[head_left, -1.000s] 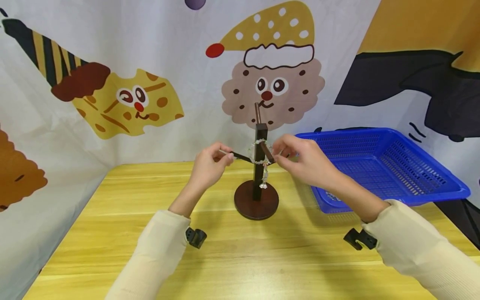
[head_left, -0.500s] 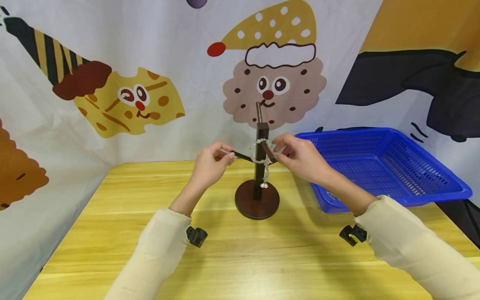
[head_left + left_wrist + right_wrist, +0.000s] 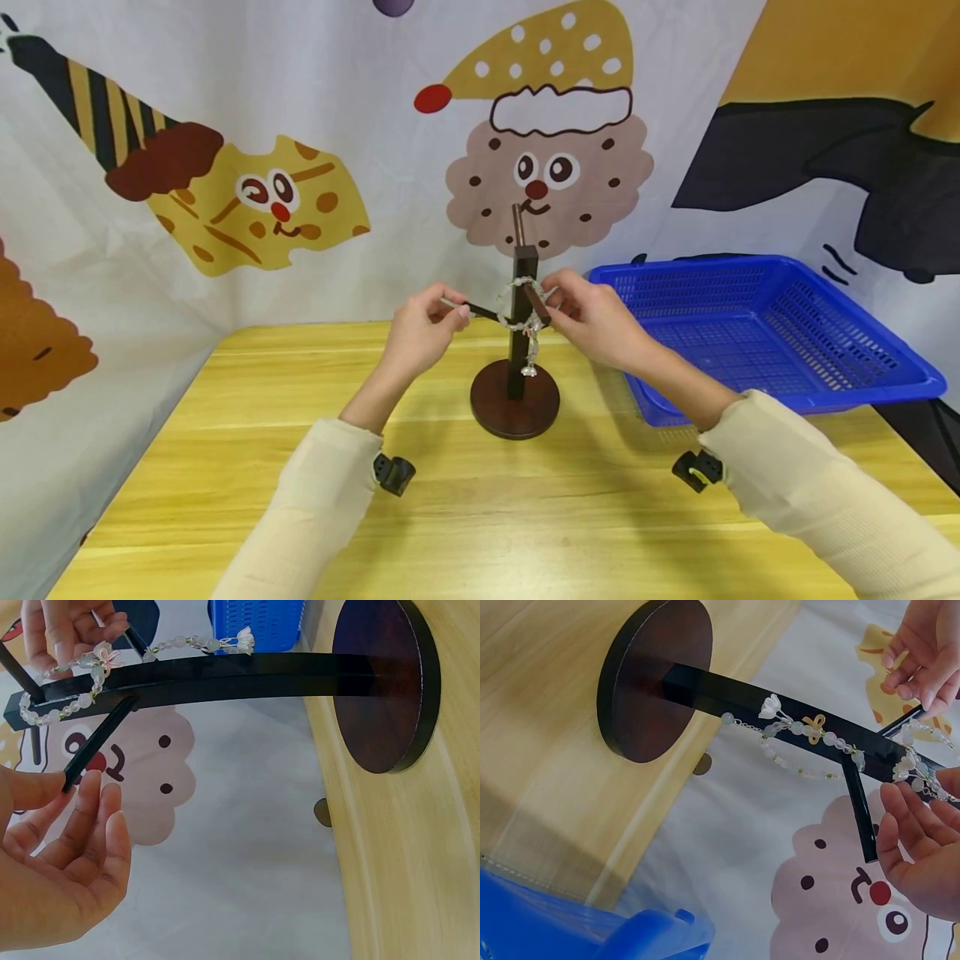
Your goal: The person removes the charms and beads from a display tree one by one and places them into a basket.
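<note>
A dark wooden jewellery stand (image 3: 517, 367), with a round base and several pegs, stands upright on the table. My left hand (image 3: 422, 333) pinches the tip of its left peg (image 3: 97, 742) between thumb and fingers. A pale beaded bracelet (image 3: 52, 716) with a pink flower charm loops over the front peg (image 3: 537, 305) and round the upper post. My right hand (image 3: 600, 321) holds this bracelet's beads beside the post, its fingertips partly hiding them. Lower down, another run of clear beads (image 3: 836, 742) bears a white flower charm (image 3: 771, 706) and a gold bow, near the right peg (image 3: 862, 817).
A blue plastic basket (image 3: 757, 333) sits at the table's right, close behind my right forearm. The wooden table (image 3: 465, 517) reaches back to a cartoon-printed cloth (image 3: 405, 208). Each sleeve cuff carries a black wrist mount.
My right hand has moved slightly left toward the post, and the bracelet's loop has shifted a little. My left hand keeps its grip on the left peg. The stand remains in place.
</note>
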`<state>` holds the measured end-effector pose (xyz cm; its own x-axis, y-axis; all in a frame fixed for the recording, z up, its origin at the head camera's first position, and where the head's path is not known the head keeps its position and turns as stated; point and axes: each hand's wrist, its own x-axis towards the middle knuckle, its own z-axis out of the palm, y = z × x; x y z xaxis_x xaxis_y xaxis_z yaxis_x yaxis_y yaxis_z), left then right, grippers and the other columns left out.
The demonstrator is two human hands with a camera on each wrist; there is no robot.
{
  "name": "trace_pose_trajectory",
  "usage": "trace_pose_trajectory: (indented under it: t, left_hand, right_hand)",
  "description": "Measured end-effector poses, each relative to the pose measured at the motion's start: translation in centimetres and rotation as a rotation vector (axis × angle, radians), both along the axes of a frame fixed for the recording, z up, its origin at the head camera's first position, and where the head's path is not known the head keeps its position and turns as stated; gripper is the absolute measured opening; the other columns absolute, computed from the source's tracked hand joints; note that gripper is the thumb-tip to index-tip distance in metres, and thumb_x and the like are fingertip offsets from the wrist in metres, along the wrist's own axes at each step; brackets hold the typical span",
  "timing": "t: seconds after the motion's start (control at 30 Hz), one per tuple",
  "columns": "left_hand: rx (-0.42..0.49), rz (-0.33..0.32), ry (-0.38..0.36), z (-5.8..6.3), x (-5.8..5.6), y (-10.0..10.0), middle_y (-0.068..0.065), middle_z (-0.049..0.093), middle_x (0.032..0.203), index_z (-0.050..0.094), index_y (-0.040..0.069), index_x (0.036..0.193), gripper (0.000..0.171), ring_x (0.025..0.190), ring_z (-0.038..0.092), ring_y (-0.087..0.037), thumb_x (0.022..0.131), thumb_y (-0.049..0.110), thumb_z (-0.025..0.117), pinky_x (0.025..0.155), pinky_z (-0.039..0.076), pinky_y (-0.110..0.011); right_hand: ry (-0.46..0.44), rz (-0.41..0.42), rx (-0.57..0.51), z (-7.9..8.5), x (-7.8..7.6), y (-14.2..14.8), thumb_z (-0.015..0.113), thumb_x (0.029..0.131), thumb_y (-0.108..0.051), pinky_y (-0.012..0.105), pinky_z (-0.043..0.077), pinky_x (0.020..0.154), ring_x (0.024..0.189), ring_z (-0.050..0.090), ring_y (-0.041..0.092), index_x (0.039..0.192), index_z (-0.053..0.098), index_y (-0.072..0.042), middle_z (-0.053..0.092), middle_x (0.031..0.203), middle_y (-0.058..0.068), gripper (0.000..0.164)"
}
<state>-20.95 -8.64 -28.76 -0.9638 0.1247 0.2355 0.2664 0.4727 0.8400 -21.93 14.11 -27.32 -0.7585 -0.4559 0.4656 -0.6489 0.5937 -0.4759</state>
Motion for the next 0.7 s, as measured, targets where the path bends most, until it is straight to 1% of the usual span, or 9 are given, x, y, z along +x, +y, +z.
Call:
trace_pose_trajectory:
  t: [0.2,0.5,0.7]
  left_hand:
    - [0.000,0.000,0.004,0.1,0.0,0.0,-0.010,0.067,0.087,0.062,0.008,0.100,0.013,0.078,0.061,-0.021,0.092,0.016,0.056,0.061,0.043,-0.032]
    - [-0.008,0.003,0.002,0.0,0.0,0.1,-0.010,0.067,0.087,0.062,0.008,0.099,0.012,0.078,0.061,-0.021,0.091,0.016,0.056,0.061,0.042,-0.032]
    - [-0.006,0.005,-0.002,0.0,-0.1,0.0,-0.008,0.067,0.086,0.062,0.009,0.099,0.013,0.077,0.061,-0.020,0.092,0.016,0.055,0.062,0.042,-0.032]
  right_hand:
    - [0.005,-0.003,0.010,0.1,0.1,-0.3,0.055,0.086,0.002,0.030,0.042,0.055,0.058,0.052,0.015,0.094,0.057,-0.003,0.062,0.072,0.006,0.010]
    - [0.012,0.011,-0.011,0.4,0.6,0.2,0.057,0.088,0.000,0.031,0.044,0.058,0.062,0.055,0.014,0.092,0.057,-0.003,0.062,0.072,0.004,0.005]
    - [0.009,0.037,-0.022,0.7,1.2,0.7,0.058,0.088,0.000,0.030,0.044,0.057,0.062,0.056,0.013,0.091,0.057,-0.004,0.062,0.071,0.004,0.005]
